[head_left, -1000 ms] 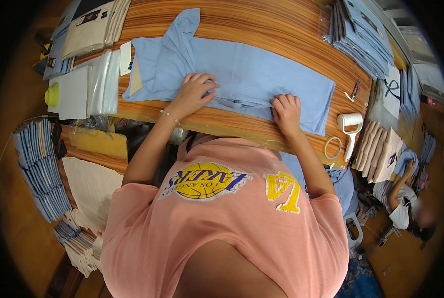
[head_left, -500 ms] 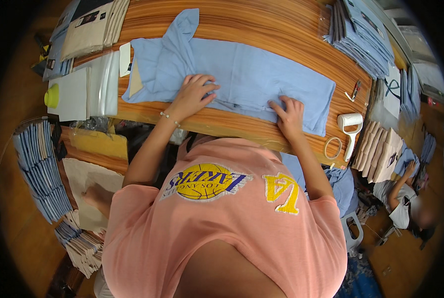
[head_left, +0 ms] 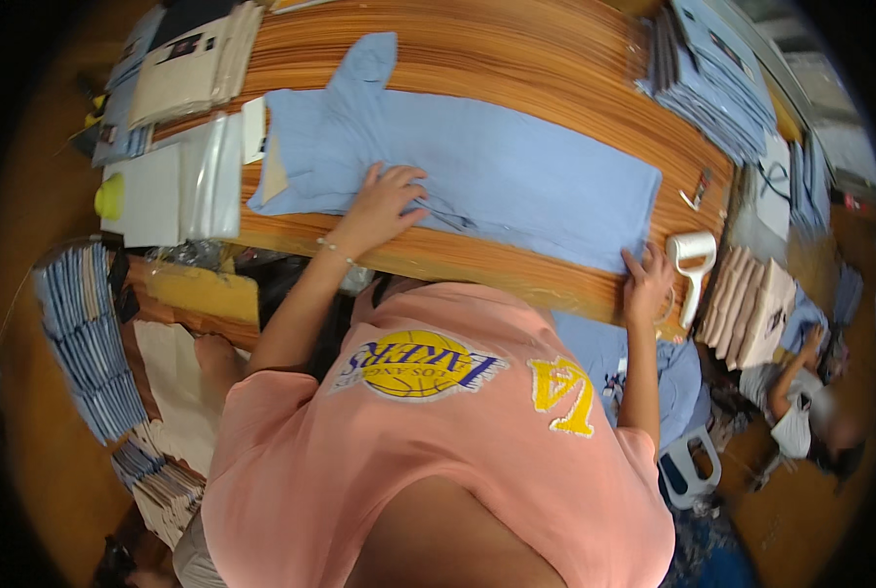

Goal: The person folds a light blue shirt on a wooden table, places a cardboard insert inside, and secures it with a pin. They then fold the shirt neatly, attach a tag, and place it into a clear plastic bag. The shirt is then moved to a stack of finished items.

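Note:
A light blue garment (head_left: 516,162) lies folded into a long strip across the wooden table. One narrow part of it, like a sleeve (head_left: 364,73), sticks up past the far edge near the left end. A beige patch (head_left: 274,169) shows at that left end. My left hand (head_left: 384,203) rests on the near edge of the cloth, its fingers spread. At the near right corner, my right hand (head_left: 649,279) touches the hem with its fingers apart. A tape ring (head_left: 665,306) is partly hidden behind that hand.
A white lint roller (head_left: 693,265) and a small cutter (head_left: 700,186) lie right of the garment. Stacked blue garments (head_left: 707,83) stand at the far right, beige ones (head_left: 742,304) nearer. Clear plastic bags (head_left: 212,176) and packed clothes (head_left: 193,69) lie left. Another person (head_left: 800,392) is at right.
My right hand has slid right along the near edge to the garment's corner. The cloth under it now lies flatter. My left hand stays on the near edge.

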A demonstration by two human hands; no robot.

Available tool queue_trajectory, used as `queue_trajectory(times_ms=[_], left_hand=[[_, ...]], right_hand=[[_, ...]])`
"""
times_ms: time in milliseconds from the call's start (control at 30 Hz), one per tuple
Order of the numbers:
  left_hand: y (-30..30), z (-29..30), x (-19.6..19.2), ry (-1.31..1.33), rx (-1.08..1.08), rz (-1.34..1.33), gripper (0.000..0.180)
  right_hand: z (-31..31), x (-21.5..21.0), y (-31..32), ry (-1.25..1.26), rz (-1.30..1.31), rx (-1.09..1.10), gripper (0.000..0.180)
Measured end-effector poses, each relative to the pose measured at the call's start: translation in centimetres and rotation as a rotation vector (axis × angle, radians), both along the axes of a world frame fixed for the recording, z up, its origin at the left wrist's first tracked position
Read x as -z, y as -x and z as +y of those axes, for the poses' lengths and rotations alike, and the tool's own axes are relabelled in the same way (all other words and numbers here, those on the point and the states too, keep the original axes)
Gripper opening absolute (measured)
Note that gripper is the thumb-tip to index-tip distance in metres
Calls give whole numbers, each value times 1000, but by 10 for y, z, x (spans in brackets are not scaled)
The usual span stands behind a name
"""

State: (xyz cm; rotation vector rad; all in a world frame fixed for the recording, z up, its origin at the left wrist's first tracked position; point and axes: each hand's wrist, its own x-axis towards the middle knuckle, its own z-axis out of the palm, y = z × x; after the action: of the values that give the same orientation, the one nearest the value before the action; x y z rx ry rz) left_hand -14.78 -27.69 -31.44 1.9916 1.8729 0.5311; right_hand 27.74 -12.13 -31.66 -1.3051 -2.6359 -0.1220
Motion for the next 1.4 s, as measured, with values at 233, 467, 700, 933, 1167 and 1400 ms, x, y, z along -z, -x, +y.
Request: queue_trajectory(times_ms=[233,467,700,933,1167,1400], left_hand=[[37,-12,-31,-189,-188,-176,17],[105,-29,-49,-154,-526,-415,16],[189,-17,-31,-340,-662,-888,32],[186,76,-9,645,0,-800,39],[151,57,4,633,436,-39,42],[194,66,-19,698,57,-441,43]], right_hand=[[29,-48,205,269,541,-390,32],[98,-8,459,1231,524,-39,20],[36,-49,456,1361,710,-588,13],[-91,-165,361,1501,379,-1011,16],[-98,-200,314,1421,772,-644,10],[-7,-72,220,1033,987,354,19]])
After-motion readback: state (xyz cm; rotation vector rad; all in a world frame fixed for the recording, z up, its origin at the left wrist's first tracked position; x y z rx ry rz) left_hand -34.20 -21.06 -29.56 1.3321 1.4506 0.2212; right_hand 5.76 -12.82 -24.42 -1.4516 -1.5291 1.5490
